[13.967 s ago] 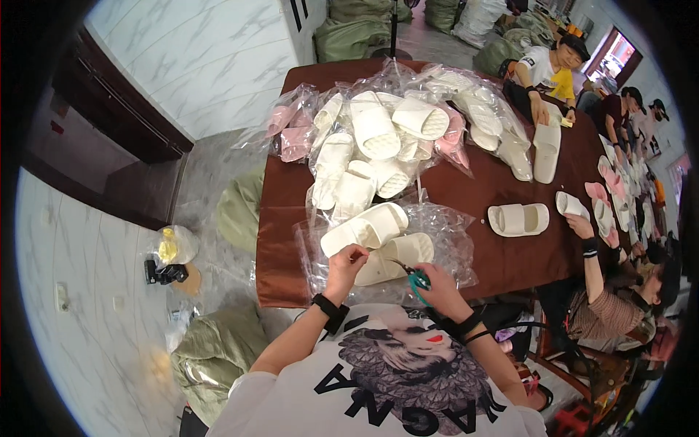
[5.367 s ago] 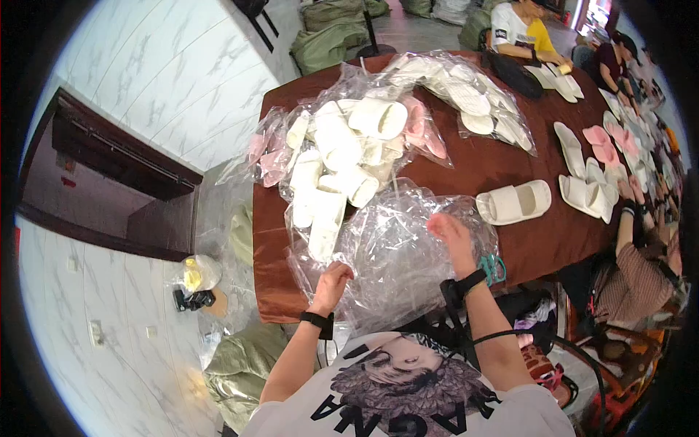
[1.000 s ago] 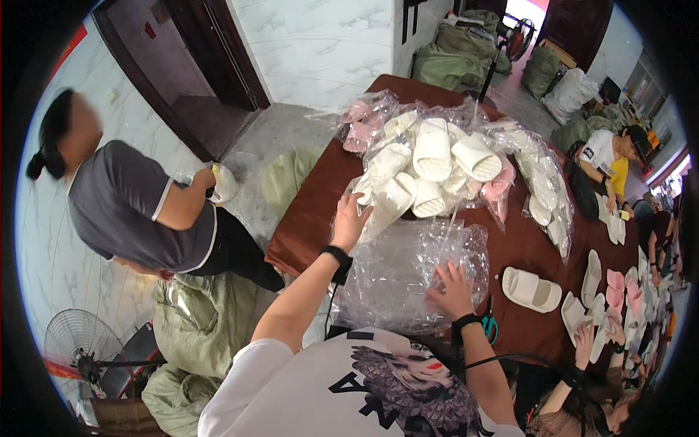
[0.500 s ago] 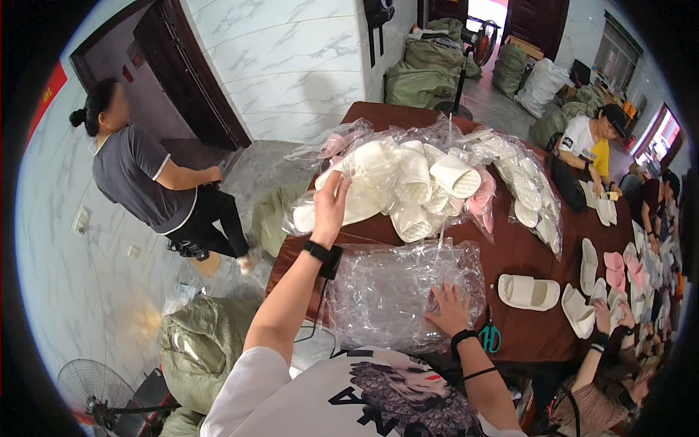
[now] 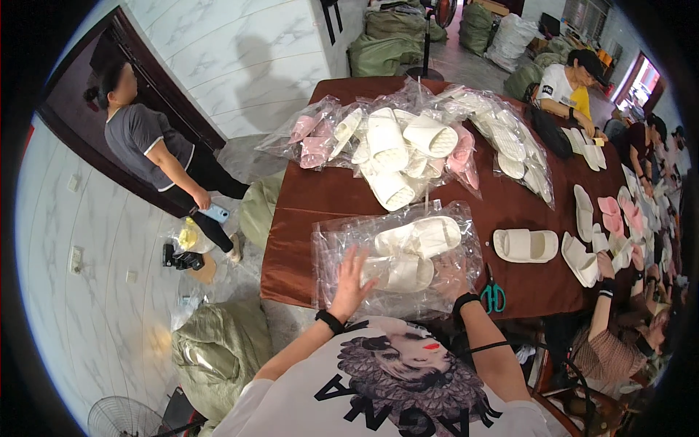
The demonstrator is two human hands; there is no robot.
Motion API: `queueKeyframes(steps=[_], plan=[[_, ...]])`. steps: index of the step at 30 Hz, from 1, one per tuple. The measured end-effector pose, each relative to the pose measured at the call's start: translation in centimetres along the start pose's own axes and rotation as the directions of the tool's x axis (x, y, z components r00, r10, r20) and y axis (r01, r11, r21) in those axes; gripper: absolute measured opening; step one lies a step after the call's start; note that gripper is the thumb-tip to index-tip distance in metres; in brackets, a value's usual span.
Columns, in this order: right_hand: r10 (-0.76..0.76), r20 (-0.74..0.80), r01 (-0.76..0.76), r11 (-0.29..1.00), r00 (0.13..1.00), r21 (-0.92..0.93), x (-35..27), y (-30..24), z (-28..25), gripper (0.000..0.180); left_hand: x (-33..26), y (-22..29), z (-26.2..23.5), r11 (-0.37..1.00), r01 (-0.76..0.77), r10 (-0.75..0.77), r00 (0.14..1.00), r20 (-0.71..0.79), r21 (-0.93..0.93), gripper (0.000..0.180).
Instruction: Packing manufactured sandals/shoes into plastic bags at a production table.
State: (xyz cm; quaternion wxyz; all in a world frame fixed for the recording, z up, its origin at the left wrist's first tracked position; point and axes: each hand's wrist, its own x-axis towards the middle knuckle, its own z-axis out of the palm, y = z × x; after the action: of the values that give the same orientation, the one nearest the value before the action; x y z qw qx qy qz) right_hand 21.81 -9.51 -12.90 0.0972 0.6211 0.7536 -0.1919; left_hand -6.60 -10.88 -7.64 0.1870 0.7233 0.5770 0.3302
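Note:
A pair of white slippers [image 5: 419,237] lies on the stack of clear plastic bags [image 5: 328,251] in front of me, one above the other. My left hand [image 5: 352,282] is beside the nearer slipper's left end, fingers spread and the fingertips close to it. At the right end of the pair, my right hand [image 5: 453,277] shows blurred through clear plastic film, so its finger positions are hard to make out. Teal-handled scissors [image 5: 493,295] lie just right of it. Another white slipper pair [image 5: 525,245], stacked together, rests farther right.
Bagged white and pink slippers [image 5: 386,146] form a pile across the brown-covered table [image 5: 291,211]. More loose slippers [image 5: 580,258] lie to the right, near co-workers. A person [image 5: 156,156] stands at left holding a phone. Green sacks [image 5: 218,357] sit on the floor at lower left.
My left hand has come back from the pile to the bag stack, where a white slipper pair now lies. My right hand is now under film. The person at left has turned.

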Motion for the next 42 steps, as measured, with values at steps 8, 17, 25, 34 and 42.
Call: queueKeyframes(steps=[8,17,25,34,42], plan=[[-0.044,-0.061,0.043,0.999,0.997,-0.007,0.0,1.3,2.3,0.075,1.8,-5.0,0.0,0.794,0.373,-0.185,0.901,0.393,-0.480,0.034],[-0.071,-0.200,0.069,0.997,0.977,-0.018,1.1,1.0,3.3,0.070,2.9,-3.1,0.4,0.554,0.607,-0.430,0.794,0.429,-0.570,0.056],[-0.049,-0.146,0.078,0.977,0.988,0.197,0.0,-0.1,-1.0,0.065,5.4,-1.2,-3.2,0.260,0.436,-0.313,0.882,0.352,-0.862,0.016],[0.003,-0.115,-0.007,0.999,0.993,-0.033,-0.2,1.0,-1.9,0.067,5.7,0.9,-4.3,0.219,0.224,-0.367,0.921,0.133,-0.950,0.046],[-0.180,-0.334,0.107,0.968,0.925,-0.227,0.9,3.3,1.5,0.062,3.6,-5.2,-1.0,0.309,0.555,-0.314,0.826,0.468,-0.772,0.029]])
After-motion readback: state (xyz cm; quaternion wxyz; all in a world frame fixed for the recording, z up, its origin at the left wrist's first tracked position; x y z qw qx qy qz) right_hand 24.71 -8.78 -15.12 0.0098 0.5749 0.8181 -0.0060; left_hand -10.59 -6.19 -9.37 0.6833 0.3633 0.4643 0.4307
